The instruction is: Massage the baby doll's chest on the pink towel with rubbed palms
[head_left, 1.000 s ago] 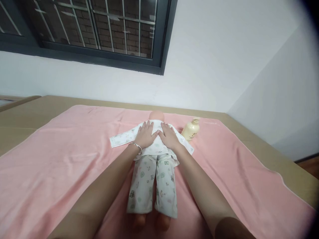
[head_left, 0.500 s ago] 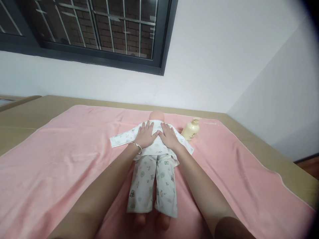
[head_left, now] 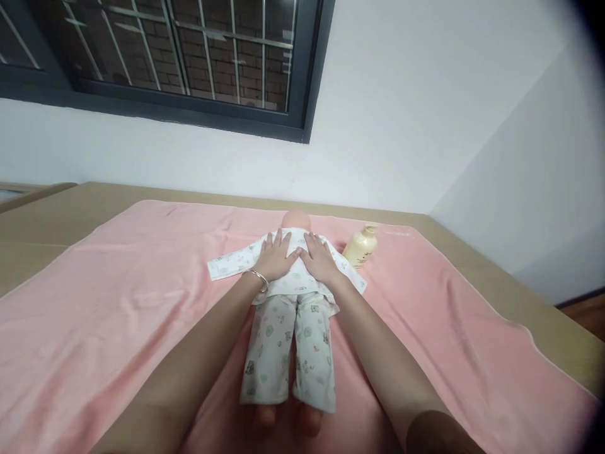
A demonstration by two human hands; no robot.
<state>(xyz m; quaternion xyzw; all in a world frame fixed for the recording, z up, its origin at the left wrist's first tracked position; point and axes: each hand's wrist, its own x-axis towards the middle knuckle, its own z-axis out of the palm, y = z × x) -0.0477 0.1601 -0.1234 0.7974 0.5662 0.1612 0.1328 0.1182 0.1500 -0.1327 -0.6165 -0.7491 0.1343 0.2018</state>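
Observation:
A baby doll [head_left: 297,220] in a white printed top [head_left: 299,284] and matching trousers [head_left: 269,353] lies stretched out, its head away from me and its feet toward me. Both my hands rest flat on the upper part of the top. My left hand [head_left: 276,257], with a silver bangle [head_left: 259,280] at the wrist, has its fingers spread on the left side. On the right side lies my right hand [head_left: 318,257], fingers also extended. The thumbs nearly meet at the middle. Neither hand grips anything. The doll's face is not visible.
A pale yellow pump bottle [head_left: 361,246] leans beside the doll's right-hand sleeve. Under everything spreads a pink blanket [head_left: 142,284] with folds, on a tan surface [head_left: 510,277]. Behind stand a white wall [head_left: 378,126] and a dark-framed window [head_left: 302,120].

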